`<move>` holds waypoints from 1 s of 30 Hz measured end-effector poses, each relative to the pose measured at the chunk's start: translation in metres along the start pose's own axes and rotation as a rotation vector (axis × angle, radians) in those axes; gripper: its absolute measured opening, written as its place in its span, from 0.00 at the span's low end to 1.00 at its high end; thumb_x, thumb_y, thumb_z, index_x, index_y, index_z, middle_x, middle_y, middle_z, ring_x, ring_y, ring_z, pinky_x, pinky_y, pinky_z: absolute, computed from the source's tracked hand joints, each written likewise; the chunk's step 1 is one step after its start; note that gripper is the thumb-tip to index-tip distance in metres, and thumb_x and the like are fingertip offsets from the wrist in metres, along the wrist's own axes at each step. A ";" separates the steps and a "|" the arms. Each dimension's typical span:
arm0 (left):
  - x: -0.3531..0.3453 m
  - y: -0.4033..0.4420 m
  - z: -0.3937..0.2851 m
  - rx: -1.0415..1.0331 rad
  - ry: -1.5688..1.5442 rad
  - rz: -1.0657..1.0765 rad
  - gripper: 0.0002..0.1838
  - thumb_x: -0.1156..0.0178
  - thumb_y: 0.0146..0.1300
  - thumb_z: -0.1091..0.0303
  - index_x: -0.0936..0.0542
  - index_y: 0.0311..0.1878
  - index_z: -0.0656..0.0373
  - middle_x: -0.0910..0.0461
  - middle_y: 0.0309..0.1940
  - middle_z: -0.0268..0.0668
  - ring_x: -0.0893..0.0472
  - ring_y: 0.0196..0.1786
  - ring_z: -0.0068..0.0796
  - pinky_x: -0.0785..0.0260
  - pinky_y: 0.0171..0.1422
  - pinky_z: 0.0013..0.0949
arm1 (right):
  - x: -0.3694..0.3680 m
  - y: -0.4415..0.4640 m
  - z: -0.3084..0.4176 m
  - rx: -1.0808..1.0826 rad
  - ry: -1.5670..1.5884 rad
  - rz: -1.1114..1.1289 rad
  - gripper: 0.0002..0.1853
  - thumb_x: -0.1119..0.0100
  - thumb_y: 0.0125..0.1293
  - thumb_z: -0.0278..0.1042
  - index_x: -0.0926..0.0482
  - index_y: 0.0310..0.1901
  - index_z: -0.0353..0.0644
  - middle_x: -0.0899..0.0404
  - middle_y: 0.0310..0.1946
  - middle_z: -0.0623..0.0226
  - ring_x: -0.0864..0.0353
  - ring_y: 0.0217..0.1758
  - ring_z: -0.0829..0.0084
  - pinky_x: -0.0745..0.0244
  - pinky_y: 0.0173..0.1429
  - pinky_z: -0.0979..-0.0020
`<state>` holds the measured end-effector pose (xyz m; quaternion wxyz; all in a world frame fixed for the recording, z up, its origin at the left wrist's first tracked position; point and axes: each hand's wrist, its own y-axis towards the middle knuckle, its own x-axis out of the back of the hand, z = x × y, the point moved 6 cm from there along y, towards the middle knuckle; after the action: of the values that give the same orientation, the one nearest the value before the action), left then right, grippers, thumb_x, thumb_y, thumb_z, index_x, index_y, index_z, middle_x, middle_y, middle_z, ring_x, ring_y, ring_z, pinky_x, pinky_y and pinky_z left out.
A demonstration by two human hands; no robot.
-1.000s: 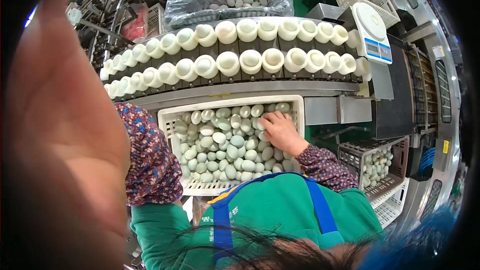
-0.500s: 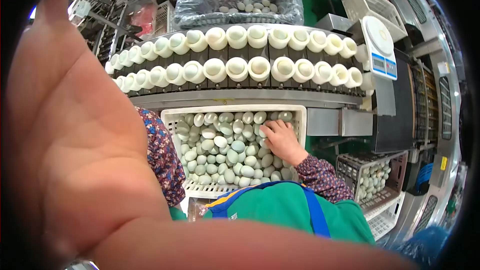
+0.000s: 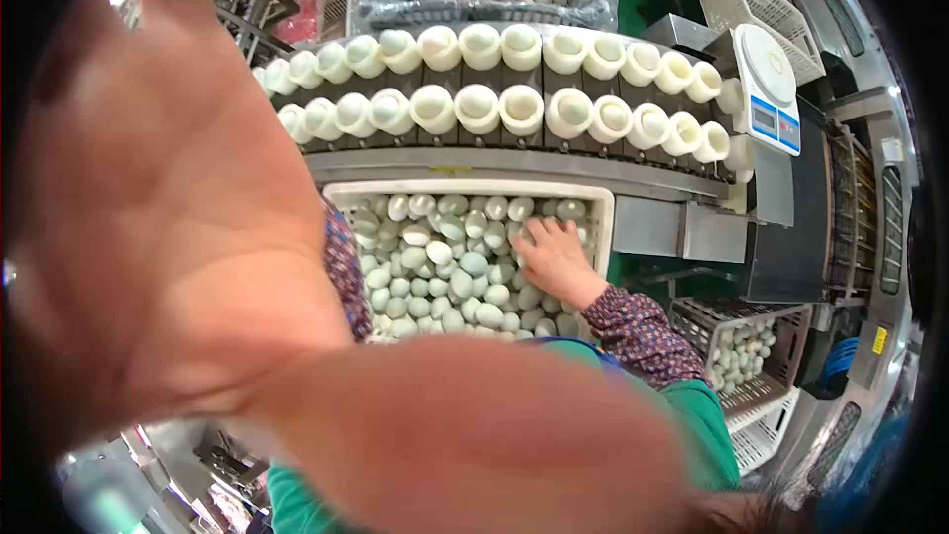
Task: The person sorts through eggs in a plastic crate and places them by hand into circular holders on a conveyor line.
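Close to the camera, my left hand (image 3: 198, 208) fills the left side and lower middle, palm showing, thumb stretched across the bottom; nothing is in it. It hides part of the crate and my left sleeve. My right hand (image 3: 556, 259) rests on the pale green and white eggs (image 3: 460, 282) at the right side of a white plastic crate (image 3: 474, 188), fingers spread, with no egg seen gripped. Behind the crate, two rows of white cups (image 3: 432, 109) holding eggs run along a conveyor (image 3: 445, 79).
A plastic-lined crate (image 3: 395, 0) with some eggs stands behind the conveyor. A white scale (image 3: 768, 79) sits at its right end. Metal plates (image 3: 647, 227) adjoin the egg crate. At the lower right, a brown crate (image 3: 788, 346) of eggs rests on a white one.
My left hand has swung further across the view, its thumb now covering the lower middle. My right hand has stayed over the same eggs, its fingers spread wider. The camera view has shifted slightly.
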<state>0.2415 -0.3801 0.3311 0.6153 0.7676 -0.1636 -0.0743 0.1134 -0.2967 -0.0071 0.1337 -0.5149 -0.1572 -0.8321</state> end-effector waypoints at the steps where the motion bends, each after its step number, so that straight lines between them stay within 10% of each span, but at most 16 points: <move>1: -0.008 0.000 -0.020 -0.016 0.000 0.008 0.32 0.49 0.76 0.54 0.37 0.72 0.70 0.26 0.63 0.60 0.25 0.68 0.51 0.22 0.66 0.46 | -0.006 -0.002 0.000 0.012 -0.038 0.112 0.22 0.31 0.50 0.34 0.20 0.50 0.48 0.27 0.56 0.58 0.26 0.56 0.59 0.31 0.53 0.54; 4: 0.032 -0.028 0.001 0.202 0.449 -0.159 0.29 0.51 0.77 0.54 0.33 0.69 0.69 0.23 0.60 0.58 0.22 0.64 0.52 0.22 0.62 0.47 | -0.021 -0.017 0.003 0.010 -0.094 0.180 0.16 0.32 0.50 0.35 0.18 0.44 0.49 0.28 0.58 0.57 0.27 0.56 0.58 0.28 0.48 0.54; 5: 0.026 -0.072 0.009 0.299 0.029 -0.158 0.25 0.39 0.66 0.70 0.29 0.64 0.68 0.22 0.56 0.52 0.22 0.57 0.41 0.27 0.59 0.44 | -0.021 -0.016 0.002 0.008 -0.116 0.116 0.10 0.36 0.52 0.33 0.17 0.38 0.49 0.27 0.57 0.57 0.26 0.54 0.58 0.26 0.44 0.55; 8: -0.008 -0.213 0.031 1.133 0.314 0.289 0.09 0.36 0.61 0.78 0.18 0.44 0.63 0.18 0.39 0.38 0.18 0.43 0.35 0.25 0.49 0.34 | -0.024 -0.016 0.003 -0.002 -0.078 0.149 0.09 0.37 0.53 0.32 0.18 0.37 0.47 0.29 0.56 0.55 0.24 0.50 0.57 0.21 0.42 0.55; 15: -0.044 -0.368 0.033 0.868 0.766 1.117 0.30 0.32 0.55 0.61 0.24 0.63 0.52 0.36 0.71 0.49 0.34 0.71 0.54 0.38 0.68 0.54 | -0.028 -0.010 -0.002 -0.108 0.153 0.411 0.23 0.29 0.48 0.41 0.17 0.48 0.47 0.30 0.52 0.45 0.20 0.48 0.50 0.19 0.49 0.52; 18: -0.058 -0.377 0.041 0.873 0.834 1.156 0.29 0.36 0.58 0.60 0.24 0.65 0.50 0.32 0.69 0.45 0.32 0.67 0.50 0.36 0.65 0.53 | -0.022 -0.016 -0.019 -0.114 0.698 0.188 0.23 0.29 0.52 0.46 0.16 0.51 0.50 0.28 0.44 0.48 0.20 0.42 0.50 0.20 0.52 0.57; 23: -0.074 -0.382 0.052 0.990 0.728 1.280 0.36 0.23 0.44 0.56 0.23 0.60 0.50 0.29 0.65 0.52 0.27 0.64 0.55 0.20 0.53 0.45 | 0.009 -0.039 -0.040 -0.464 2.027 0.312 0.22 0.35 0.65 0.48 0.23 0.54 0.42 0.22 0.49 0.65 0.19 0.39 0.75 0.28 0.23 0.80; 27: -0.085 -0.376 0.046 1.105 0.683 1.345 0.24 0.26 0.51 0.51 0.20 0.49 0.50 0.25 0.54 0.52 0.20 0.53 0.54 0.21 0.49 0.46 | 0.067 -0.055 -0.077 -0.448 1.675 0.079 0.21 0.30 0.59 0.43 0.19 0.50 0.41 0.22 0.52 0.63 0.19 0.46 0.72 0.22 0.32 0.77; 30: -0.083 -0.375 0.046 1.121 0.620 1.285 0.21 0.27 0.54 0.50 0.18 0.47 0.49 0.24 0.46 0.50 0.18 0.49 0.50 0.22 0.45 0.44 | 0.133 -0.061 -0.140 -0.277 0.849 -0.435 0.17 0.25 0.50 0.31 0.16 0.43 0.43 0.22 0.48 0.63 0.24 0.57 0.65 0.30 0.67 0.63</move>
<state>0.2090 -0.3231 -0.0506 0.0910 0.7010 -0.3996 0.5836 -0.0821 -0.3046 0.0462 -0.0606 -0.0986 -0.0804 -0.9900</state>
